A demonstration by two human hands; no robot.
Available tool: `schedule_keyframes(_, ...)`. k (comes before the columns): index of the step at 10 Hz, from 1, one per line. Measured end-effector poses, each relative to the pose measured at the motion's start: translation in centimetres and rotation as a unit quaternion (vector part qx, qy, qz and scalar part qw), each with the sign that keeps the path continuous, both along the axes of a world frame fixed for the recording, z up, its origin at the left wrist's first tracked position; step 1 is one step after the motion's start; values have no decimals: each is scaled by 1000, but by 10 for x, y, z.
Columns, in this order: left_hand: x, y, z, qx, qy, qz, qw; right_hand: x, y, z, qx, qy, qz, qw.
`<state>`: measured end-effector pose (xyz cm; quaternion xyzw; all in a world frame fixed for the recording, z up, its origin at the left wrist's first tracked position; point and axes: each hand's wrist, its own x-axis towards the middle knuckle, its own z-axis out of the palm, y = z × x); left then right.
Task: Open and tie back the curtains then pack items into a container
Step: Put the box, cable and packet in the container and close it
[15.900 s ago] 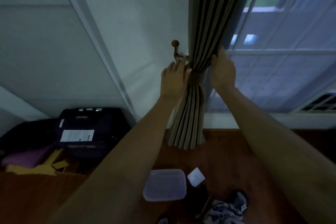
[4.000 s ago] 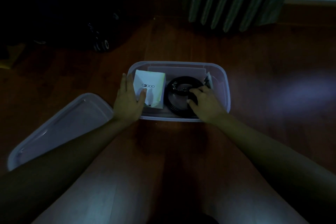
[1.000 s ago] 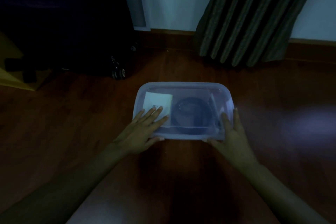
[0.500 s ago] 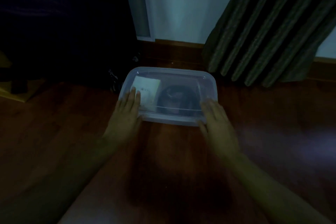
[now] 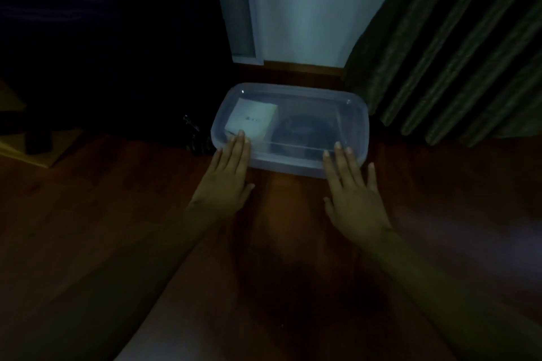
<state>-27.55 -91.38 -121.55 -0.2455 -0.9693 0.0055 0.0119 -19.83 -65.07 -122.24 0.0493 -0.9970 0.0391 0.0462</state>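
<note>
Resting flat and spread, left hand (image 5: 227, 182) and right hand (image 5: 353, 199) grip nothing, fingertips on the lidded container's (image 5: 352, 129) near edge; curtain (image 5: 457, 61) just right, bare wood floor (image 5: 88, 214) around.

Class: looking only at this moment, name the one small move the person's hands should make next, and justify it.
Probably lift both hands away. The lid already covers the container, with the white box and a dark round item inside. The left hand and right hand lie flat and open at its near edge, gripping nothing. Whether the lid is fully sealed cannot be told.
</note>
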Motion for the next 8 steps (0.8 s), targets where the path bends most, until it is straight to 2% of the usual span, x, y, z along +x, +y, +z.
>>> schedule_keyframes(3, -69, 36, 15, -56, -52, 1, 997, -56, 19, 12, 34, -67, -53, 996)
schedule_keyframes(5, -73, 37, 14, -40, -58, -2, 997, -60, 20, 11, 28, -83, -61, 994)
schedule_keyframes(6, -63, 38, 30, -29, -83, 25, 996, -52, 25, 27, -7, -114, -50, 992)
schedule_keyframes(7, -28, 42, 65, -13, -123, 31, 992, -24, 31, 57, -53, -114, -72, 989)
schedule_keyframes(8, 7, 49, 125, -31, -135, -15, 990, 21, 46, 107, -67, -125, -101, 985)
